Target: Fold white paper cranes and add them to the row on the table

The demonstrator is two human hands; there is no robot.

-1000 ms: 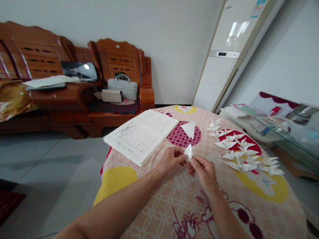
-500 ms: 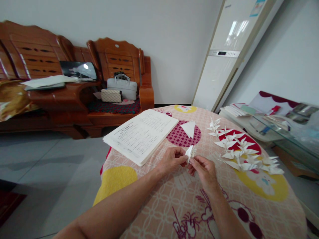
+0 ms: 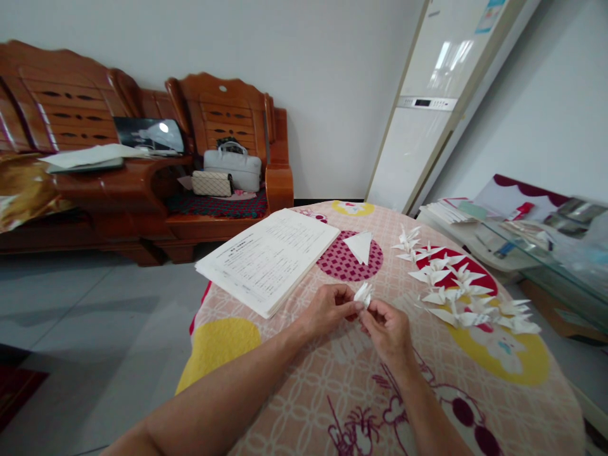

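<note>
Between my two hands, just above the cloth-covered table, is a small white folded paper crane with its points upward. My left hand pinches its left side between thumb and fingers. From the right, my right hand pinches its lower edge, the fingertips of both hands nearly meeting. The fingers hide the lower part of the paper. Beyond my hands lies a folded white paper triangle. Several finished paper cranes stand grouped to the right, wings spread.
A stack of printed sheets lies at the table's left edge. On the right is a glass-topped stand with papers and bags. Behind are a wooden chair holding a grey handbag and a tall white air conditioner.
The folded paper has turned and tilted a little in my fingers, showing more of its face. My right fingers have shifted slightly and closed in. The other things stay put.
</note>
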